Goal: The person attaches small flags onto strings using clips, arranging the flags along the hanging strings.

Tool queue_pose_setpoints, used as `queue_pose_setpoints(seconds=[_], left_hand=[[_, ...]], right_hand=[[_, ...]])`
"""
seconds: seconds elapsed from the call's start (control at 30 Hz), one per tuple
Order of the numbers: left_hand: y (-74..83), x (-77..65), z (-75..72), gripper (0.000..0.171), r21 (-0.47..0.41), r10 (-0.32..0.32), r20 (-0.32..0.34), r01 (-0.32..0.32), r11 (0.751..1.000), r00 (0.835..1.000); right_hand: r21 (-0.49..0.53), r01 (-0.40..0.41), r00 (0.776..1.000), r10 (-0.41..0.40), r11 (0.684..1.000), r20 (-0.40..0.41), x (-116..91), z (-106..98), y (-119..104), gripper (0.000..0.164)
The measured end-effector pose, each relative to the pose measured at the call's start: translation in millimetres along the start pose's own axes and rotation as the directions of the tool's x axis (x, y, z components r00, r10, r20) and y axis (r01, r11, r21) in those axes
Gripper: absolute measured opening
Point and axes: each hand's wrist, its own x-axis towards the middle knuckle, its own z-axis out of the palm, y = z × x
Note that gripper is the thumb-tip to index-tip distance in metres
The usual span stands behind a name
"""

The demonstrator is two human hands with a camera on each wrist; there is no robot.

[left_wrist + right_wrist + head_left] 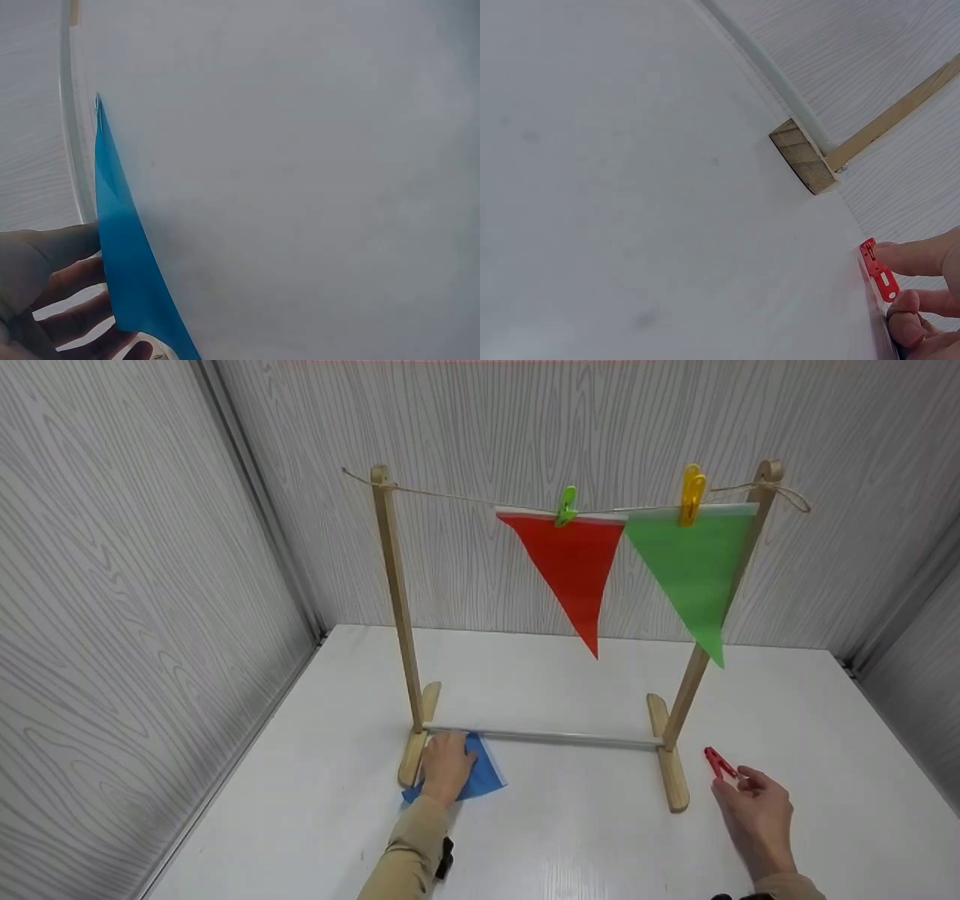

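Observation:
A blue pennant [484, 774] lies on the white table beside the stand's left foot, partly covered by my left hand [448, 765]. In the left wrist view, the thumb and fingers grip one edge of the blue pennant [124, 240]. Off the stand's right side, my right hand [761, 810] pinches a small red clothespin [721, 763] by its handle ends, close to the tabletop. The right wrist view shows the red clothespin [879, 271] between thumb and finger. From the string [457, 496] hang a red pennant [574, 555] and a green pennant [697, 555].
A green clothespin [567, 506] and a yellow clothespin [691, 496] clip the hanging pennants. The wooden stand has a left post [397, 600], a right post [690, 690] and a low crossbar [555, 736]. Grey wood-grain panels [465, 427] enclose the table [555, 832].

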Motion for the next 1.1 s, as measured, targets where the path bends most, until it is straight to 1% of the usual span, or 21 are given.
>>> queue_pose_setpoints(seconds=[0.07,0.13,0.37,0.5,0.67,0.8,0.9,1.0,1.1], left_hand=[[-0.7,1.1,0.3,0.017,-0.040,-0.013,0.003,0.013,0.999,1.000],[-1.2,2.1,0.6,0.019,-0.063,-0.025,0.004,0.025,0.998,1.000],[-0.9,3.4,1.9,0.021,-0.109,-0.040,-0.009,0.039,0.993,0.999],[0.1,3.2,1.3,0.018,-0.153,-0.065,-0.006,0.063,0.986,0.998],[1.7,3.1,-1.7,0.015,-0.195,-0.102,0.041,0.108,0.975,0.994],[2.2,4.3,-3.2,0.020,-0.206,-0.133,0.069,0.145,0.968,0.989],[1.2,6.2,-3.3,0.024,-0.216,-0.166,0.103,0.185,0.959,0.981],[-0.6,8.8,-4.0,0.026,-0.234,-0.188,0.153,0.220,0.947,0.970],[-2.4,10.7,-5.8,0.027,-0.256,-0.188,0.195,0.235,0.938,0.962]], right_hand=[[0.001,0.001,1.000,-0.001,1.000,-0.001,0,0,0,0.055],[-0.001,-0.005,1.000,0.005,1.000,0.000,-1,0,-1,0.055],[0.001,-0.036,0.999,0.036,0.999,0.015,-1,0,-2,0.057],[0.003,-0.051,0.998,0.051,0.999,0.022,-1,0,-3,0.058],[0.012,-0.060,0.998,0.059,0.998,0.031,-1,0,-3,0.059],[0.006,0.000,1.000,0.000,1.000,0.005,-1,-1,-2,0.055],[-0.005,0.037,0.999,-0.037,0.999,-0.010,0,-1,-1,0.052],[-0.006,0.023,1.000,-0.023,1.000,0.004,-1,-1,-1,0.054],[-0.001,0.004,1.000,-0.004,1.000,0.012,-1,-1,-2,0.055]])
